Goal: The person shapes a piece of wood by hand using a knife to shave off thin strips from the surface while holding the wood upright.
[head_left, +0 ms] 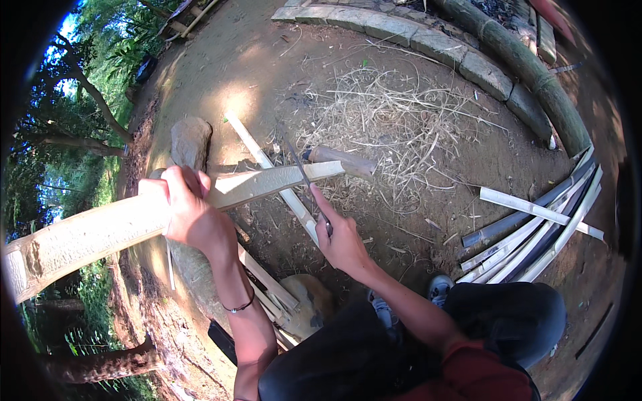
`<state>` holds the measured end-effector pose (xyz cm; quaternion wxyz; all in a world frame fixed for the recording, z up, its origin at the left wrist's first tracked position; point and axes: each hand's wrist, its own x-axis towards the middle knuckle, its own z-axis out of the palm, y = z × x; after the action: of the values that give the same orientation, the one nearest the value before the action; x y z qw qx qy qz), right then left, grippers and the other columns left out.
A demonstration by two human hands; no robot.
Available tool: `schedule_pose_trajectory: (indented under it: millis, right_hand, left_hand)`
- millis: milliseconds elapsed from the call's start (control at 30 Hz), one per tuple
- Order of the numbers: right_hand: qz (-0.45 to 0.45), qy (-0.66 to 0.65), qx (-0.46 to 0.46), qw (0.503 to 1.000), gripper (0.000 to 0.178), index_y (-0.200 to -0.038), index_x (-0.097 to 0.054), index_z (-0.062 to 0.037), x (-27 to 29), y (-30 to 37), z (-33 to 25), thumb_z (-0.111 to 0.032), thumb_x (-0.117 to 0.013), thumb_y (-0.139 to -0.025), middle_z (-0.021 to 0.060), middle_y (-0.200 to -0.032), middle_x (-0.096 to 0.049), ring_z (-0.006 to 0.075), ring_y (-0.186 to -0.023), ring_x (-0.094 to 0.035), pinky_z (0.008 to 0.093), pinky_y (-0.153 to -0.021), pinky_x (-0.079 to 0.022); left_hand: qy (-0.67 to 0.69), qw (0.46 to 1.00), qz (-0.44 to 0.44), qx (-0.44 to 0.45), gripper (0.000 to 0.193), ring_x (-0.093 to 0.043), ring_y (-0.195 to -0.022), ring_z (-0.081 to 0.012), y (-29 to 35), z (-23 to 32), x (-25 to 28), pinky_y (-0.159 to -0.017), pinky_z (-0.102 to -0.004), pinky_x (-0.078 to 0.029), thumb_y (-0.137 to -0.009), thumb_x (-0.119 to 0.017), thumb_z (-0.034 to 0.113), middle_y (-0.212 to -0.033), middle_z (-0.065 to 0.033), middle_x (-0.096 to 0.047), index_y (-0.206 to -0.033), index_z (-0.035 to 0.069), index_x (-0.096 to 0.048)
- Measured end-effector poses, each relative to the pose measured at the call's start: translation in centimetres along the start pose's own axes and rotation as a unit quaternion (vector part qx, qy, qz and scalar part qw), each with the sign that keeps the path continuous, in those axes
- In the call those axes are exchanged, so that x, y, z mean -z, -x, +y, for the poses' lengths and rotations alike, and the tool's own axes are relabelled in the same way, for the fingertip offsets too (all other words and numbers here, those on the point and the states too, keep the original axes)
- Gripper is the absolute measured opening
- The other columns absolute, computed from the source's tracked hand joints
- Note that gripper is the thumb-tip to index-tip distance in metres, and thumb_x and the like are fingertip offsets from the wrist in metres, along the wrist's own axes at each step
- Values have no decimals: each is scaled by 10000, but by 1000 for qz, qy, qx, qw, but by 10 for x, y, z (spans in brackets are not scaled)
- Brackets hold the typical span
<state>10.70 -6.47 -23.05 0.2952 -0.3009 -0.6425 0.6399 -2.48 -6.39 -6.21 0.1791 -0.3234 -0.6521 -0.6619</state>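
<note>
A long, pale length of split bamboo (93, 237) runs from the left rim toward the middle, narrowing at its right end. My left hand (190, 204) is closed around it partway along. In my right hand (344, 242) is a knife (298, 160), its handle mostly hidden by the fingers. The dark, thin blade points up and away and crosses the bamboo near the narrow end; whether it cuts in, I cannot tell. My right index finger stretches along the knife. Beneath the bamboo, a pale slat (257, 150) lies slantwise on the ground.
Thin shavings (401, 120) are heaped on the dirt ahead. Split bamboo strips (535, 234) lie bundled at right, below a thick bamboo pole (535, 73) and a stone border (394, 28). A rock (190, 142), more slats (267, 274) and a rounded block (309, 304) are near my left arm.
</note>
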Motion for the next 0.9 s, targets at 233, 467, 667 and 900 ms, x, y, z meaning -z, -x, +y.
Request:
schedule_pose_trajectory:
  millis: [233,467,667,900]
  right_hand:
    - [-31,-73,58,995,625,-1550,-315,-95,4,7,-59,-37,-506,-958,263,-642,-605,416,-563,-636,456,-590,-500]
    - [2,-31,13,999,606,-1543,-321,-76,5,-10,-5,-33,-500,-965,269,-626,-597,405,-576,-657,469,-578,-505]
    - [-43,-81,56,994,593,-1543,-317,-63,13,8,-72,-45,-493,-977,250,-590,-577,399,-550,-633,458,-598,-500]
    - [9,-16,-9,1000,566,-1532,-345,-67,15,-12,-16,-50,-483,-983,272,-664,-607,329,-555,-651,423,-588,-495]
  left_hand:
    - [16,1000,7,24,283,-372,-617,-74,1,9,-4,-540,-239,-382,-984,-532,8,-754,0,-329,-749,64,-382]
    - [-3,999,11,40,252,-457,-692,-51,-6,3,6,-593,-224,-455,-983,-558,30,-800,-3,-378,-758,62,-449]
    - [-98,994,-52,-15,291,-418,-663,-51,8,12,-3,-595,-216,-401,-983,-560,24,-710,5,-347,-759,79,-382]
    - [-62,997,-46,-19,280,-375,-634,-78,6,6,-4,-561,-224,-381,-971,-546,-4,-735,5,-369,-759,77,-381]
